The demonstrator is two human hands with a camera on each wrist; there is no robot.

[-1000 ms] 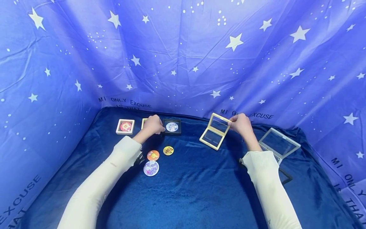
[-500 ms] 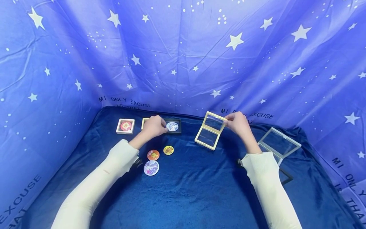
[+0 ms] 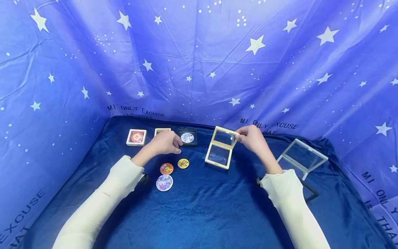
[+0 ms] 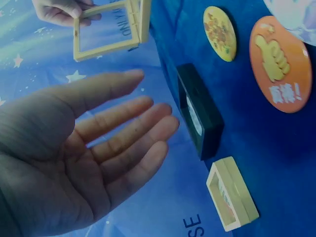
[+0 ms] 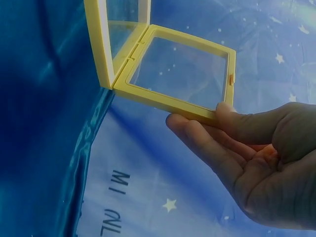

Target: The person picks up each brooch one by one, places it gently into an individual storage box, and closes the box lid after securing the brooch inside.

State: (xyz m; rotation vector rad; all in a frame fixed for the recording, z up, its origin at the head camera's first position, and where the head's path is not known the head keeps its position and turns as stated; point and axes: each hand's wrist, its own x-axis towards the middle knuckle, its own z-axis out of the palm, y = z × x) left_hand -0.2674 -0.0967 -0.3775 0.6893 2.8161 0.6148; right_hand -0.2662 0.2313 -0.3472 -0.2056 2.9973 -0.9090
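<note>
My right hand (image 3: 253, 138) pinches the edge of a yellow hinged display frame (image 3: 230, 147) between thumb and fingers. In the right wrist view the display frame (image 5: 168, 102) stands unfolded, with clear film in both halves. My left hand (image 3: 164, 142) hovers with relaxed fingers and nothing in it, as the left wrist view shows its palm (image 4: 64, 163). Close to it are a black display case (image 3: 187, 145) holding a blue-and-white badge and a partly hidden yellow case (image 3: 162, 130). In front lie a yellow flower badge (image 3: 183, 163), an orange thumbs-up badge (image 3: 166, 168) and a purple badge (image 3: 164, 183).
At the far left sits a white case (image 3: 128, 142) with a red badge. On the right, behind my right sleeve, are an unfolded white display frame (image 3: 311, 147) and a partly hidden black frame (image 3: 312, 191). A starry blue curtain (image 3: 199, 93) rises behind the blue cloth.
My right hand has moved left, bringing the yellow display frame toward the middle. My left hand has drawn back slightly toward me from the black case, its fingers loosening.
</note>
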